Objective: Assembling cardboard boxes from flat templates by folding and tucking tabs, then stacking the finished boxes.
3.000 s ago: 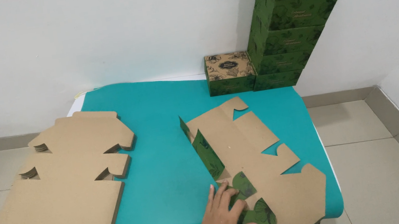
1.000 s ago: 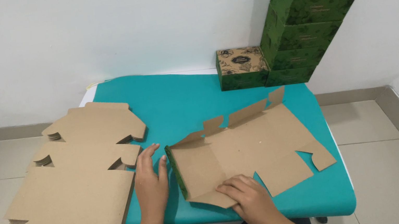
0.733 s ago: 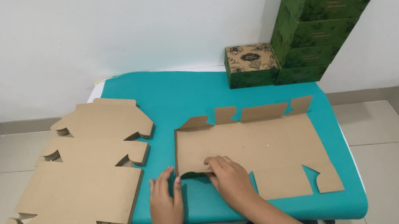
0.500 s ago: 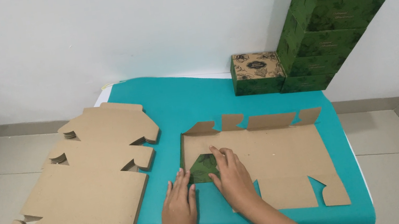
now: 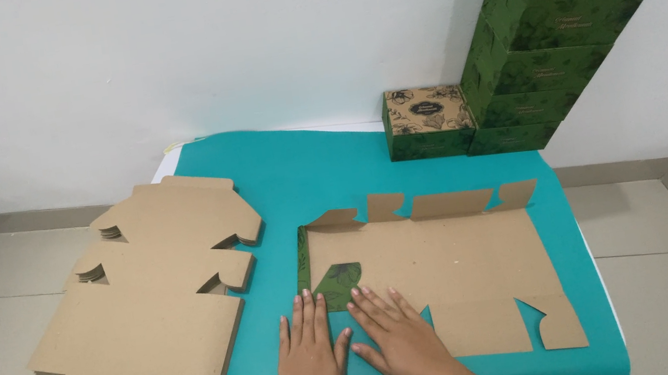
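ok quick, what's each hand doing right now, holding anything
Left hand: open, flat, palm down at the near left edge of the cardboard box blank, holding nothing.
Right hand: open, flat on the blank, holding nothing.

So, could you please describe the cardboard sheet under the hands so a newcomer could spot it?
On the teal table, right of the overhanging stack of plain brown cutouts, lies one flat brown die-cut cardboard sheet. Only it shows a folded green printed flap.
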